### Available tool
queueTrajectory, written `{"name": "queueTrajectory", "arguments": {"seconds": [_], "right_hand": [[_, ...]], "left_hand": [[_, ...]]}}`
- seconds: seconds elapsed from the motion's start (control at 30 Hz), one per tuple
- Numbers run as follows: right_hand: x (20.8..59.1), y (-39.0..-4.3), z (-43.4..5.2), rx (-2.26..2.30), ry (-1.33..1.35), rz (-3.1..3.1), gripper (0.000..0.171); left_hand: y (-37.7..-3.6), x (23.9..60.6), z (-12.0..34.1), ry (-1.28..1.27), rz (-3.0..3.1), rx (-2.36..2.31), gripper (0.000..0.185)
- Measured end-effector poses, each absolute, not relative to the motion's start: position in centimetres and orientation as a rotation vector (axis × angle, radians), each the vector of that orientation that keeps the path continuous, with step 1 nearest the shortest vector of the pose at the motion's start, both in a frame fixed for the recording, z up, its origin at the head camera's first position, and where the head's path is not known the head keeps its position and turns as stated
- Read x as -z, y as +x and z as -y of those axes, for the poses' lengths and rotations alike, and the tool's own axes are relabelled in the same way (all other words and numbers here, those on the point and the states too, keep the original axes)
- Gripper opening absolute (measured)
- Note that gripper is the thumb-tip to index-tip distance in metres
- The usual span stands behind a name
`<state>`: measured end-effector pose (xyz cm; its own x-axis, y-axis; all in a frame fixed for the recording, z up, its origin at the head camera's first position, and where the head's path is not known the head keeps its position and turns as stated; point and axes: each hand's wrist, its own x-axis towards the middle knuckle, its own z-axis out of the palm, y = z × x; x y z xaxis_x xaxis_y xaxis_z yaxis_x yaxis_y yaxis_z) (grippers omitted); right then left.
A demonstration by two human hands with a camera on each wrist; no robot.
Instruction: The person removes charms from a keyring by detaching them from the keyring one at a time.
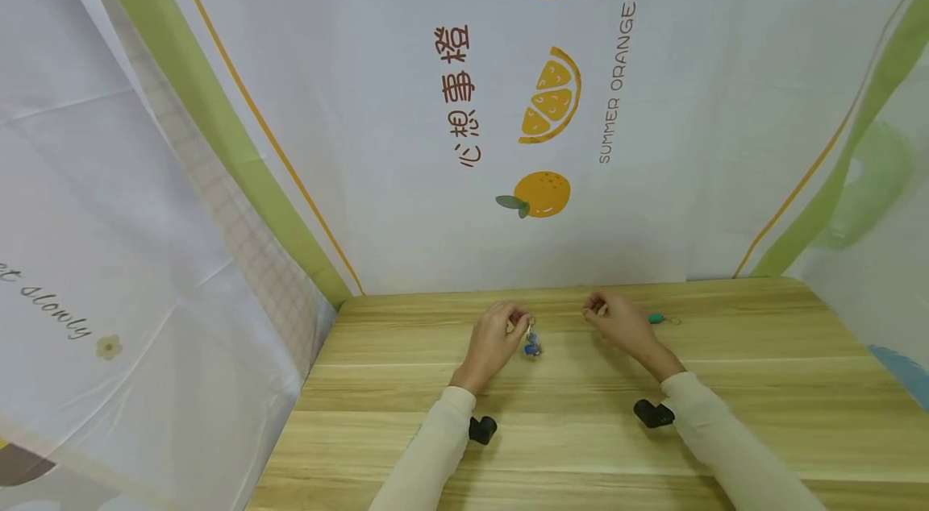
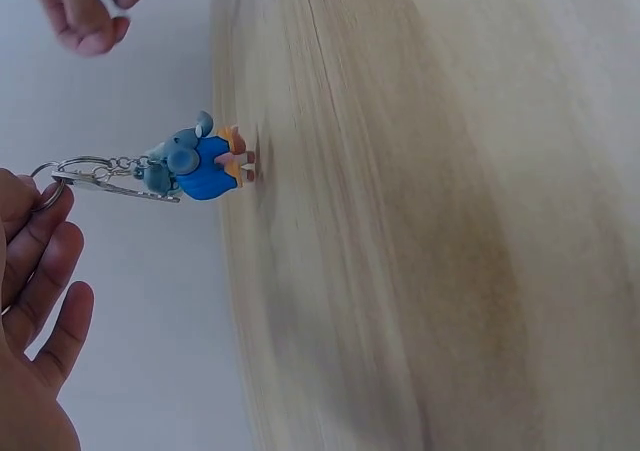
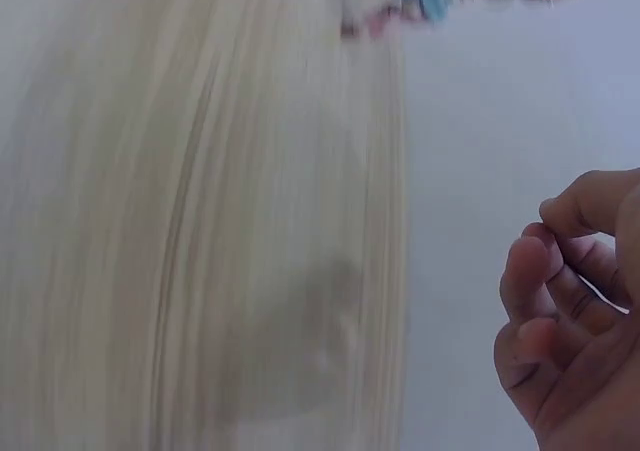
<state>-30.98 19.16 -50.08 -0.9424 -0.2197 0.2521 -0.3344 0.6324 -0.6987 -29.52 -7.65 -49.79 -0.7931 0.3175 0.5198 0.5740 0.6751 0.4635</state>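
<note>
Wood-grain tabletop [image 1: 566, 446] | green keyring [image 1: 656, 318] lying near back edge

The left fingers [image 2: 45, 281] pinch while the right fingers [image 3: 525, 271] curl inward, both sleeved forearms [image 1: 428, 446] extended forward.

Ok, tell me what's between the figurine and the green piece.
In the head view, the right hand and bare tabletop lie between the figurine and the green piece.
</note>
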Motion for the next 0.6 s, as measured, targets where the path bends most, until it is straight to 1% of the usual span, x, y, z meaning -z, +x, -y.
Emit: {"name": "queueTrajectory", "arguments": {"seconds": [0.17, 0.33, 0.6], "right_hand": [[49.6, -30.7, -16.4, -1.182, 0.594, 2.717, 0.012], [49.5, -30.4, -14.2, -1.204, 0.696, 2.694, 0.014], [50.1, -30.4, -12.5, -1.238, 0.695, 2.736, 0.011]], "left_hand": [[-29.6, 49.7, 7.5, -0.705, 2.473, 0.887, 0.013], [-29.6, 49.7, 7.5, -0.718, 2.468, 0.906, 0.012], [-29.5, 49.7, 7.6, -0.737, 2.439, 0.901, 0.01]]}}
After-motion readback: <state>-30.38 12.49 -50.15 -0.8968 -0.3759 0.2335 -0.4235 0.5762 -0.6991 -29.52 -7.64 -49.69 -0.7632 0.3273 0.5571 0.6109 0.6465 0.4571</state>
